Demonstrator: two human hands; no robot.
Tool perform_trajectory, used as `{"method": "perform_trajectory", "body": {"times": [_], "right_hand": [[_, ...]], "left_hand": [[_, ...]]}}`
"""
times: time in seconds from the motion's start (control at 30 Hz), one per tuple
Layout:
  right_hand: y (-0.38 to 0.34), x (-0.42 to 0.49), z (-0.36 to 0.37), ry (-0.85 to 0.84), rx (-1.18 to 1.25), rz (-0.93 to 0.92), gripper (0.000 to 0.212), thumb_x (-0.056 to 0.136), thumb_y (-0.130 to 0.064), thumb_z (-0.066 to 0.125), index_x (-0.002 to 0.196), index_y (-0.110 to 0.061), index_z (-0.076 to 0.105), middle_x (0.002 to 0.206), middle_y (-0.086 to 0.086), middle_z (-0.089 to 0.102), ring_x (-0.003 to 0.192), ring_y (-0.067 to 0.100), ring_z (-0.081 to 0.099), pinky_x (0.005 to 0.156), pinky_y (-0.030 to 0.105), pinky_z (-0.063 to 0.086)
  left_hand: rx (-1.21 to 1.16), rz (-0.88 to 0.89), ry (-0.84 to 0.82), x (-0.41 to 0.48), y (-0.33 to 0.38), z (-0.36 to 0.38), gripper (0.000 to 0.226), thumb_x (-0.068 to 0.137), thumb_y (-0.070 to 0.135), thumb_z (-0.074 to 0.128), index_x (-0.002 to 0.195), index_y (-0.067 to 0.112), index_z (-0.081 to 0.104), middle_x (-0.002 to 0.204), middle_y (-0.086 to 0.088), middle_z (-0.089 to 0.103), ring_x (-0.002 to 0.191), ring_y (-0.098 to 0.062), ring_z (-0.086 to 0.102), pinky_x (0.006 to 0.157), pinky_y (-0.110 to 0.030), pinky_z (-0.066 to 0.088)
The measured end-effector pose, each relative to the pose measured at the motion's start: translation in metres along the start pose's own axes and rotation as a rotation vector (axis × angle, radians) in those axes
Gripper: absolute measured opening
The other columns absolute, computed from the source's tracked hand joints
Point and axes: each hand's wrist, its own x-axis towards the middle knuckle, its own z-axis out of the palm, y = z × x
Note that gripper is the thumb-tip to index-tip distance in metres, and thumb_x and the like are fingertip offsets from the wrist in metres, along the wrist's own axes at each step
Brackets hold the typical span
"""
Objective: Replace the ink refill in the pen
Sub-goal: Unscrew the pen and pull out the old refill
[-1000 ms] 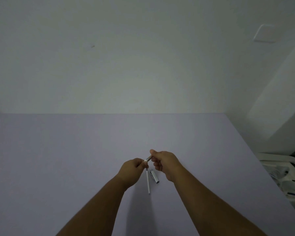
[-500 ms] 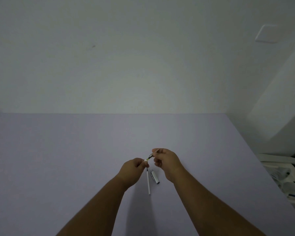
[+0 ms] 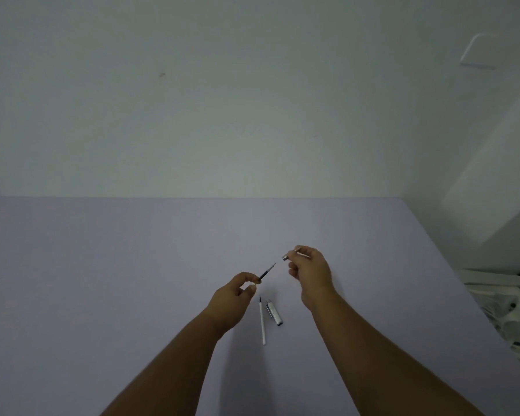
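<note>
Four pen parts are in view: a thin dark ink refill with a pointed metal tip (image 3: 267, 271), a short silver pen section (image 3: 286, 257), a long white refill with a dark tip (image 3: 262, 319) and a silver pen cap with a clip (image 3: 274, 313). The last two lie side by side, close but apart, on a plain pale lilac tabletop (image 3: 102, 265), between the two forearms. The tabletop runs back to a bare whitish wall (image 3: 222, 100), which carries a white switch plate (image 3: 479, 51) high on the right; white clutter (image 3: 505, 307) sits past the tabletop's right edge. Two bare hands are raised over the surface. The left hand (image 3: 233, 298) has its grip pinched together on the lower end of the dark refill, whose tip points up and right toward the other hand. The right hand (image 3: 311, 270) has thumb and fingers clamped on the silver section, whose open end faces the refill tip; the two are near but apart.
</note>
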Motion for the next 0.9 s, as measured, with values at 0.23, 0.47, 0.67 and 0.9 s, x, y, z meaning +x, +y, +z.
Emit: {"method": "perform_trajectory", "body": {"times": [0.23, 0.47, 0.67, 0.9], "right_hand": [[0.053, 0.010, -0.020, -0.168, -0.806, 0.017, 0.022, 0.079, -0.004, 0.057, 0.098, -0.012, 0.065, 0.090, 0.013, 0.069, 0.078, 0.026, 0.065, 0.077, 0.037, 0.055], [0.084, 0.015, -0.024, -0.182, -1.201, -0.099, 0.015, 0.086, -0.013, 0.054, 0.096, -0.011, 0.065, 0.105, 0.010, 0.068, 0.097, 0.025, 0.063, 0.076, 0.026, 0.048], [0.087, 0.018, -0.028, -0.198, -1.237, -0.137, 0.017, 0.086, -0.015, 0.057, 0.097, -0.010, 0.069, 0.105, 0.010, 0.070, 0.099, 0.025, 0.063, 0.082, 0.028, 0.049], [0.089, 0.019, -0.030, -0.203, -1.211, -0.147, 0.016, 0.085, -0.014, 0.059, 0.095, -0.008, 0.069, 0.102, 0.011, 0.071, 0.096, 0.025, 0.064, 0.082, 0.031, 0.051]], "left_hand": [[0.004, -0.059, 0.008, 0.008, -0.023, 0.008, 0.018, 0.096, 0.032, 0.041, 0.098, 0.037, 0.058, 0.070, -0.004, 0.048, 0.056, -0.014, 0.039, 0.051, -0.021, 0.038], [0.035, -0.091, -0.010, 0.015, -0.037, 0.011, 0.016, 0.096, 0.034, 0.041, 0.097, 0.041, 0.055, 0.073, -0.003, 0.051, 0.060, -0.013, 0.044, 0.053, -0.018, 0.041], [0.042, -0.100, -0.021, 0.020, -0.039, 0.011, 0.016, 0.096, 0.036, 0.041, 0.098, 0.040, 0.056, 0.075, -0.003, 0.053, 0.061, -0.013, 0.045, 0.052, -0.017, 0.042], [0.047, -0.100, -0.030, 0.023, -0.039, 0.011, 0.015, 0.096, 0.035, 0.041, 0.098, 0.040, 0.055, 0.077, -0.004, 0.055, 0.061, -0.013, 0.047, 0.053, -0.017, 0.043]]}}
